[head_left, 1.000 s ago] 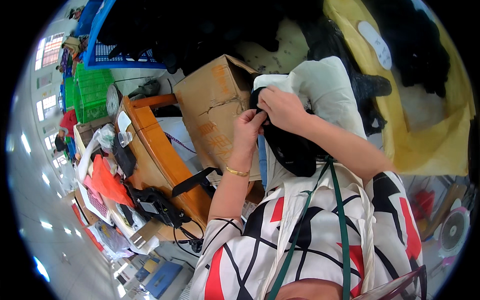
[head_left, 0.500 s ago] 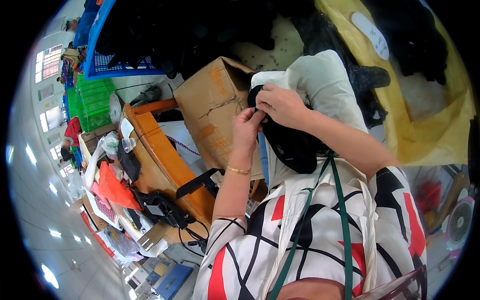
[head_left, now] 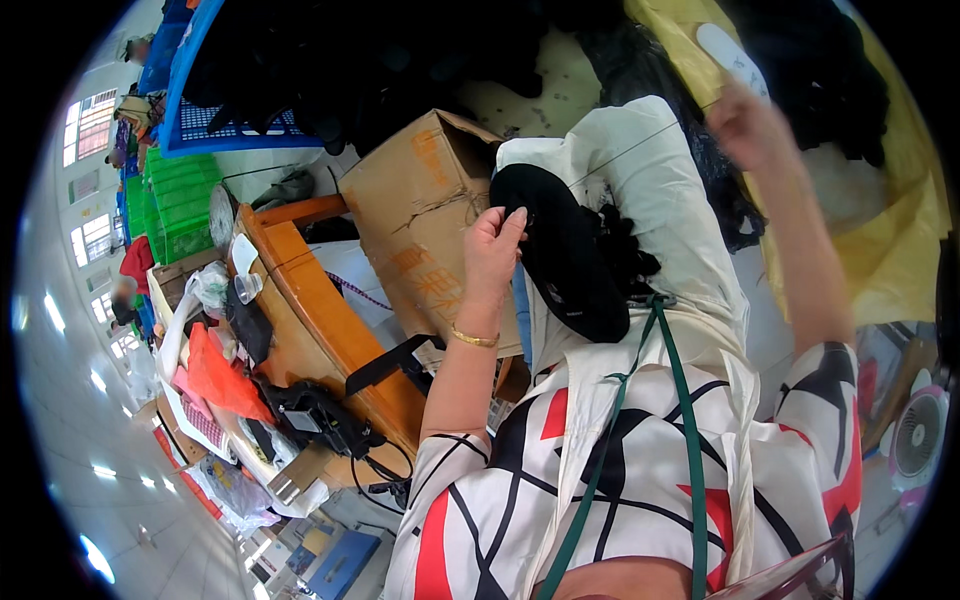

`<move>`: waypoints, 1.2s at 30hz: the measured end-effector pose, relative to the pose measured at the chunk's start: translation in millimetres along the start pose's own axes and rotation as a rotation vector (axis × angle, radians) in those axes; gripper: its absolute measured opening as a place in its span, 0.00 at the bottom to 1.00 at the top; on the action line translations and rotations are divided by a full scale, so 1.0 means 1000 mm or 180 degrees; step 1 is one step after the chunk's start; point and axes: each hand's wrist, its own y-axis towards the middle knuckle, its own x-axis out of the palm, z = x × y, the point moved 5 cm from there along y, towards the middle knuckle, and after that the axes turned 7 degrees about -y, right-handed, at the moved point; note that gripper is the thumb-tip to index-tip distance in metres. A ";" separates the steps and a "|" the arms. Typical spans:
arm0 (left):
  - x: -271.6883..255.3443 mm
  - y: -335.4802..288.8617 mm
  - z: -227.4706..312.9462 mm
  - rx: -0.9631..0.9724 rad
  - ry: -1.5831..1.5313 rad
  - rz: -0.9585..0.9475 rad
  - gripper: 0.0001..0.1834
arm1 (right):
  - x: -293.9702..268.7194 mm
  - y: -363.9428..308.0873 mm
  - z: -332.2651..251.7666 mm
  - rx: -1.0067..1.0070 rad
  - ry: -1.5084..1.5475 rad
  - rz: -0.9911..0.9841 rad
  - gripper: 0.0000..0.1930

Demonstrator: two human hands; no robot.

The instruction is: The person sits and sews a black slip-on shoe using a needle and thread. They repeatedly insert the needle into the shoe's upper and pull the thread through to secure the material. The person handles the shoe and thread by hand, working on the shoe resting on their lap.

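A long, rounded black piece (head_left: 560, 250), shaped like a slipper or shoe upper, lies on the white cloth (head_left: 640, 170) over my lap. Black fluffy trim (head_left: 625, 245) shows along its right side. My left hand (head_left: 492, 240) pinches the piece's left edge between thumb and fingers. Raised out to the right over the yellow sheet, my right hand (head_left: 750, 125) looks closed, though motion blurs it. A thin, taut thread (head_left: 630, 147) runs from the black piece up toward that hand. No needle can be made out.
A cardboard box (head_left: 410, 210) stands left of my lap, beside a wooden bench (head_left: 310, 280). A blue crate (head_left: 250, 130) of black pieces is at the far left. Yellow sheeting (head_left: 880, 280) with a white sole-shaped piece (head_left: 722, 52) spreads right. A fan (head_left: 915, 430) stands lower right.
My right hand has swung away from the black piece, out to the right, with the thread stretched behind it. My left hand stays at the edge, and more of the piece shows.
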 end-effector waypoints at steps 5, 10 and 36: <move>0.015 0.003 0.007 0.0370 0.0208 -0.0258 0.11 | -0.153 0.010 -0.142 -0.2211 0.0807 0.1663 0.03; 0.018 -0.006 0.015 0.0891 0.1307 -0.0369 0.16 | 0.009 -0.029 -0.025 -0.1689 -0.1646 0.0717 0.10; 0.030 -0.024 0.029 0.2200 0.2573 0.0255 0.30 | 0.169 -0.071 0.134 -0.0412 -0.0597 -0.1425 0.11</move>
